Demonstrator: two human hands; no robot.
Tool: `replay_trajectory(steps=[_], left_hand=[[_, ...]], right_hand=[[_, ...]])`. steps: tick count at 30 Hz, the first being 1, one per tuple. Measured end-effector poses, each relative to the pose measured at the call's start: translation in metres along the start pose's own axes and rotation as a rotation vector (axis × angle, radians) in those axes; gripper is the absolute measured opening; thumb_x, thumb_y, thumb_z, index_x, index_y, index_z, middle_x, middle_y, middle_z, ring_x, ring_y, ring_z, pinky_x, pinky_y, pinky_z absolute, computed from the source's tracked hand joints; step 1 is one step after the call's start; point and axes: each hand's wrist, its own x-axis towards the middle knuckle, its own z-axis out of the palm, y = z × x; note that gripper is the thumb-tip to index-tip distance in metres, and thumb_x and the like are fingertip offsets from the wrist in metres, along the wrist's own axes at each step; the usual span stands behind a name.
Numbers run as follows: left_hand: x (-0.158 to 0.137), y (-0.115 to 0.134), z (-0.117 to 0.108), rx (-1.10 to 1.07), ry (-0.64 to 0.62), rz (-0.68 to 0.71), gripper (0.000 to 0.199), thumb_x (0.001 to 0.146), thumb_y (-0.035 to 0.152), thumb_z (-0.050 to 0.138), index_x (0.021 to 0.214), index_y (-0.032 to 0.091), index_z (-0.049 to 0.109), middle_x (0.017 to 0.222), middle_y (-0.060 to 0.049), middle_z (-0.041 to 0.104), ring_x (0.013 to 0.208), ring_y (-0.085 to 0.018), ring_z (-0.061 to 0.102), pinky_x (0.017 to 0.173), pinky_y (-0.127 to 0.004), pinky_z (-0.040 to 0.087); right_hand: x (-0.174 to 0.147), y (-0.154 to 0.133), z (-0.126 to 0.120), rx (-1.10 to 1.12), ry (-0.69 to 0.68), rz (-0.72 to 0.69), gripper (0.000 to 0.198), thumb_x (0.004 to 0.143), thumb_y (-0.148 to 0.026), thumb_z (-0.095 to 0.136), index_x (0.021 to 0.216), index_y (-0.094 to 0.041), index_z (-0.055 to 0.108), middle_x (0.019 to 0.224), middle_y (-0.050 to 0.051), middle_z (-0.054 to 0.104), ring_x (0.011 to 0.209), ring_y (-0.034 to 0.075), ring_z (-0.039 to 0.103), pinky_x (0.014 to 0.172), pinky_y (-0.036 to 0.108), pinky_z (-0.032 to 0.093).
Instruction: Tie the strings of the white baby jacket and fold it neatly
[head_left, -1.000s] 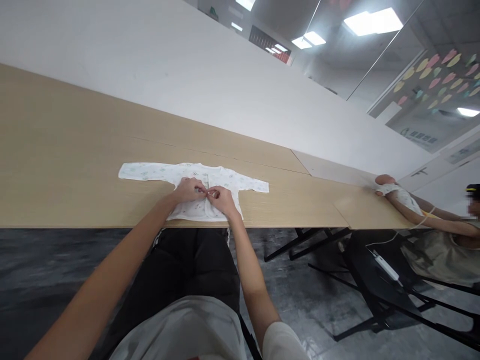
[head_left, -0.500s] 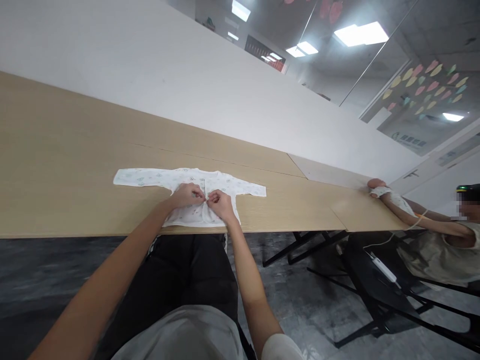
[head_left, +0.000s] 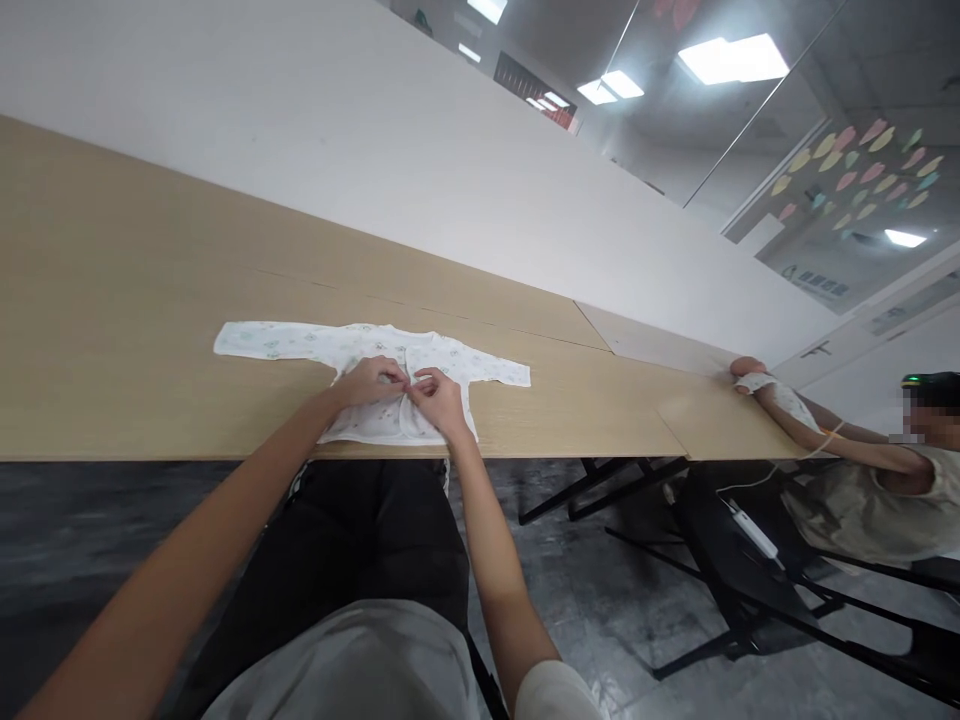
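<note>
The left hand [head_left: 370, 380] and right hand [head_left: 441, 400] pinch the shirt [head_left: 375, 420] at its front opening, beside the near edge of the desk [head_left: 592, 400], where keeping the cloth flat should help.

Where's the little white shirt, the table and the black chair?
White shirt [head_left: 385, 347], head view: its upper front.
Table [head_left: 150, 285], head view: its top, left of the shirt.
Black chair [head_left: 739, 570], head view: its seat.

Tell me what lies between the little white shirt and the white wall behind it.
In the head view, tan tabletop with a thin seam running along it lies between the shirt and the wall.
</note>
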Motion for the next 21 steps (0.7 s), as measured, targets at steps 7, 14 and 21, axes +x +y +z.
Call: replay_trajectory(steps=[7, 14, 21], left_hand=[[-0.001, 0.003, 0.000, -0.013, -0.043, 0.039, 0.036, 0.073, 0.053, 0.059, 0.082, 0.023, 0.076, 0.090, -0.006, 0.074, 0.090, -0.023, 0.065, 0.090, -0.036, 0.051], [-0.002, -0.002, 0.001, 0.026, -0.057, 0.024, 0.035, 0.069, 0.051, 0.064, 0.089, 0.024, 0.076, 0.097, -0.005, 0.076, 0.094, -0.023, 0.066, 0.093, -0.036, 0.050], [0.012, -0.013, 0.005, 0.005, 0.048, -0.138, 0.034, 0.071, 0.041, 0.057, 0.092, 0.023, 0.078, 0.097, -0.005, 0.076, 0.090, -0.023, 0.069, 0.085, -0.033, 0.053]], right_hand=[[0.003, 0.001, 0.000, 0.008, -0.003, 0.061, 0.018, 0.075, -0.019, 0.070, 0.091, -0.021, 0.063, 0.070, -0.004, 0.065, 0.069, 0.013, 0.065, 0.070, 0.024, 0.053], [0.002, 0.003, -0.004, -0.021, 0.057, 0.142, 0.024, 0.068, -0.010, 0.061, 0.089, -0.021, 0.065, 0.066, -0.007, 0.061, 0.067, 0.013, 0.063, 0.069, 0.024, 0.051], [0.022, 0.004, -0.011, -0.077, 0.192, 0.252, 0.016, 0.074, -0.018, 0.059, 0.088, -0.021, 0.068, 0.067, -0.004, 0.064, 0.070, 0.015, 0.064, 0.072, 0.025, 0.051]])
